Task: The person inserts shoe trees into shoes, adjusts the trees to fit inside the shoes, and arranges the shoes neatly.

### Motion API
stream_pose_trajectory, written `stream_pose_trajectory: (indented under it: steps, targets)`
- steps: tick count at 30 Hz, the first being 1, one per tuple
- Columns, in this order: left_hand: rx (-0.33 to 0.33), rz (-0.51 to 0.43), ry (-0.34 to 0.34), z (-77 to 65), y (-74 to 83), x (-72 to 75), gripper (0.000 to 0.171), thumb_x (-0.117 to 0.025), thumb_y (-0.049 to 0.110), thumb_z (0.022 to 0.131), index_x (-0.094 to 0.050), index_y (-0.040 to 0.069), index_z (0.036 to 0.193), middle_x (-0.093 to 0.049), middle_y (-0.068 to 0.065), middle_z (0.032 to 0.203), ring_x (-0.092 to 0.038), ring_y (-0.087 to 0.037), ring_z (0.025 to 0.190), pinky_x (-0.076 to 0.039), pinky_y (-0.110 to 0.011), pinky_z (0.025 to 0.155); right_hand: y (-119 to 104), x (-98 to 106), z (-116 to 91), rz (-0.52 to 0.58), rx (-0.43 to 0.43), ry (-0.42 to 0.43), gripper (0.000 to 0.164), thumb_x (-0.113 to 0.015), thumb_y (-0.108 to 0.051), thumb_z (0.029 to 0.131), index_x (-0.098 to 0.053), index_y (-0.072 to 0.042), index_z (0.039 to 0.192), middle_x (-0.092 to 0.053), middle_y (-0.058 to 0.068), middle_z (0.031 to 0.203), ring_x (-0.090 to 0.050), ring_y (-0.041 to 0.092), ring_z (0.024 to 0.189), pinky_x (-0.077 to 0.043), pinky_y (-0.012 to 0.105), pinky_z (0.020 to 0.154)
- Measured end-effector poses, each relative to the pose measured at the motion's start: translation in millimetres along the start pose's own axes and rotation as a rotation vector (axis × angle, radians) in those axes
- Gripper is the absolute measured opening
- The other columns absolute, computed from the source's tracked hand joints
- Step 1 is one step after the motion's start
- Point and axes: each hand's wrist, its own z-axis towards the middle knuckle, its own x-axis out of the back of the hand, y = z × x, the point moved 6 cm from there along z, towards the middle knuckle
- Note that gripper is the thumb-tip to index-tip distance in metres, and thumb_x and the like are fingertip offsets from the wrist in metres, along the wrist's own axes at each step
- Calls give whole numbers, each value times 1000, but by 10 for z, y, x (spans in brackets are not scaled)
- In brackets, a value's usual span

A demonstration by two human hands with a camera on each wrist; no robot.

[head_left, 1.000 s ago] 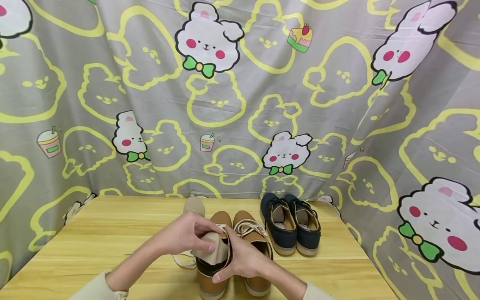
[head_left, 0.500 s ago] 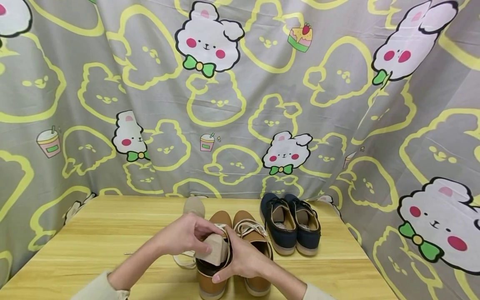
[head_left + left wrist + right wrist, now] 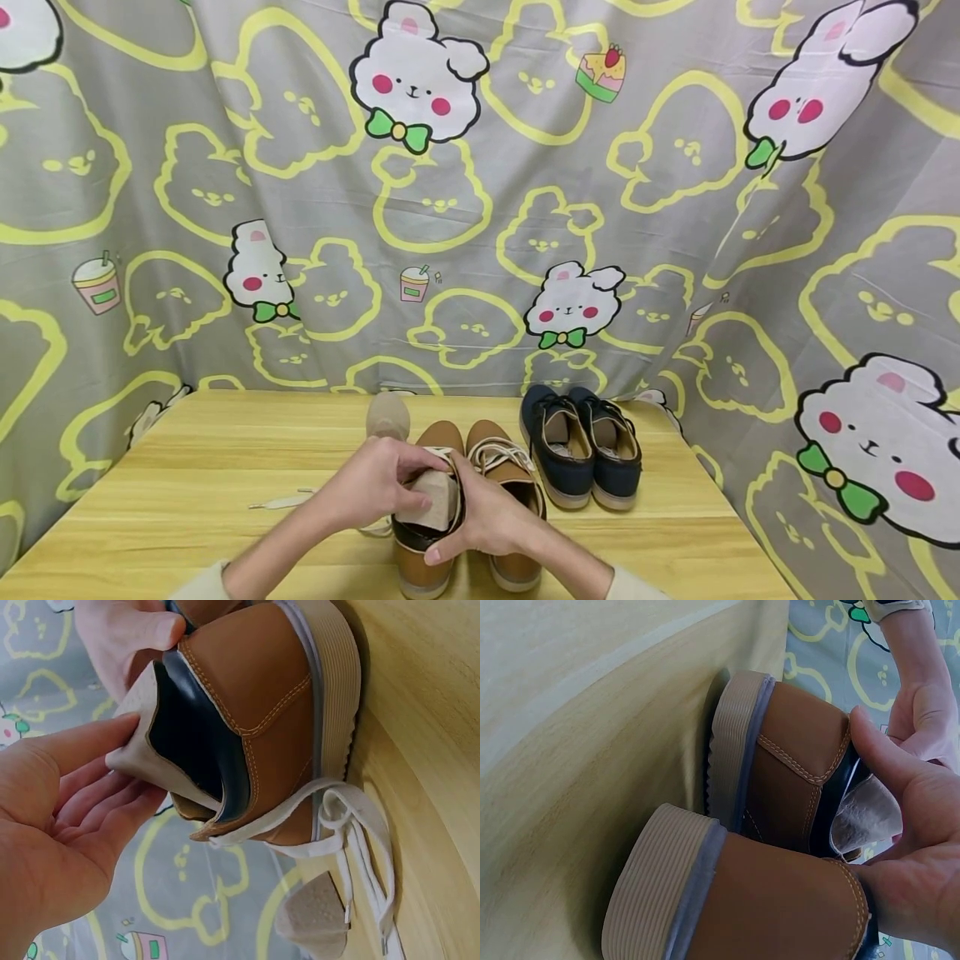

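In the head view my left hand [image 3: 378, 483] pinches a beige moulded shoe insert [image 3: 431, 504] between thumb and fingers. The insert is partly inside the opening of the left brown lace-up shoe [image 3: 422, 571]; its front end is hidden there. My right hand [image 3: 491, 512] holds that shoe's collar, thumb by the heel. The left wrist view shows the insert [image 3: 146, 754] curved and hollow, against the dark lining. White laces [image 3: 352, 825] hang loose from the shoe onto the table. The second brown shoe [image 3: 517, 571] stands close on the right.
Another beige insert [image 3: 387, 412] lies on the wooden table [image 3: 202, 467] beyond the brown shoes. A pair of navy shoes [image 3: 566, 475] stands at the back right. A grey patterned curtain [image 3: 465, 208] encloses the table's back and sides.
My left hand has shifted slightly down and right with the insert, which has tilted in the shoe opening. More of the loose lace now shows left of my wrist. My right hand has stayed put.
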Motion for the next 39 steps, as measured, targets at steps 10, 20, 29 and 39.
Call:
stream_pose_trajectory:
  steps: [10,20,29,39]
  targets:
    - [-61,88,40,-1,57,-18,38,-86,3,73,-78,17,107,-77,12,99,-66,0,87,-57,-29,76,4,-2,1,4,-3,-15,128,-96,-45,65,-19,-10,162,-55,11,145,-60,21,121,-50,37,96]
    - [-14,72,-17,49,-62,41,44,-89,20,76,-76,16,118,-75,2,115,-68,-15,101,-57,-35,83,4,-2,-1,-7,-31,-19,130,-95,-46,66,-17,-9,162,-46,16,155,-54,30,133,-49,46,103]
    - [55,31,-85,41,-276,56,71,-85,47,80,-64,8,135,-66,-10,134,-59,-33,128,-49,-56,101,1,-14,-2,-25,-44,-24,130,-95,-47,65,-18,-8,162,-45,18,156,-53,32,134,-48,49,104]
    - [108,-17,-125,61,-411,15,92,-85,51,78,-49,5,149,-53,-15,150,-49,-38,139,-45,-59,106,-1,-22,-1,-25,-55,-37,131,-94,-47,66,-16,-6,163,-41,20,158,-51,35,136,-48,52,104]
